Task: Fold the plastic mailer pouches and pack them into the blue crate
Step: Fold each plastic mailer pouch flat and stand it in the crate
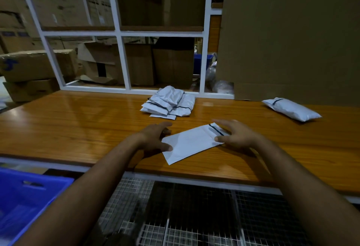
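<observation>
We saw a long wooden table (78, 121) with a blue crate (29, 193) low at its left side. A pile of pouches (168, 102) lay at the back, and one fat pouch (291, 109) lay far right. A flat pouch (190, 142) lay near us. Our left hand (155, 135) was spread, its thumb on the flat pouch's left corner. Our right hand (236, 134) was spread too, thumb on its right end. Both arms reached forward.
</observation>
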Demonstrator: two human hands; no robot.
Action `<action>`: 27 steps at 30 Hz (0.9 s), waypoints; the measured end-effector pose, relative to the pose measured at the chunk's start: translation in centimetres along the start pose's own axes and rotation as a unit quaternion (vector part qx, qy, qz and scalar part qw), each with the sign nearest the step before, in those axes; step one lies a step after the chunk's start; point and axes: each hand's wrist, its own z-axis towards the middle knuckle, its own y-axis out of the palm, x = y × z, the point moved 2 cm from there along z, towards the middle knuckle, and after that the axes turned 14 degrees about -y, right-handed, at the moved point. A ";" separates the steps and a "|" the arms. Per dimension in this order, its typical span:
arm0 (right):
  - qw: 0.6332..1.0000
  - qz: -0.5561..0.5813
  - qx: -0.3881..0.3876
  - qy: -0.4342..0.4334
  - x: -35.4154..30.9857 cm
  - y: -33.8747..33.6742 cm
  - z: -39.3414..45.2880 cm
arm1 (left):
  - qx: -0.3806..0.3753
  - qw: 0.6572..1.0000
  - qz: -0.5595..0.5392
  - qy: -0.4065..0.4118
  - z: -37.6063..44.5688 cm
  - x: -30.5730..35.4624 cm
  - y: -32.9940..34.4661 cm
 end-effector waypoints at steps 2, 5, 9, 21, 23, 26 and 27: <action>1.000 0.001 0.002 -0.015 -0.6 -0.1 0.4 | -0.021 1.000 -0.008 0.017 -0.2 0.0 -0.4; 0.999 -0.006 -0.033 -0.024 -0.8 -0.1 0.8 | -0.040 0.998 -0.001 0.049 -0.6 0.5 -0.9; 0.997 0.041 -0.067 -0.001 -0.6 0.2 0.7 | -0.045 0.995 -0.007 0.084 -0.7 0.6 -1.1; 0.997 -0.031 0.062 -0.028 -1.5 -3.2 -0.8 | 0.038 0.987 -0.143 0.068 -1.2 0.9 -2.2; 0.984 -0.078 0.149 -0.059 -1.9 -4.3 -1.1 | 0.139 0.970 -0.168 0.109 -1.6 1.3 -3.0; 0.961 -0.108 0.222 -0.122 -2.0 -5.0 -1.9 | 0.241 0.934 -0.194 0.180 -2.3 1.2 -3.5; 0.961 -0.104 0.221 -0.128 -2.1 -5.0 -2.2 | 0.249 0.929 -0.193 0.193 -2.7 1.1 -3.4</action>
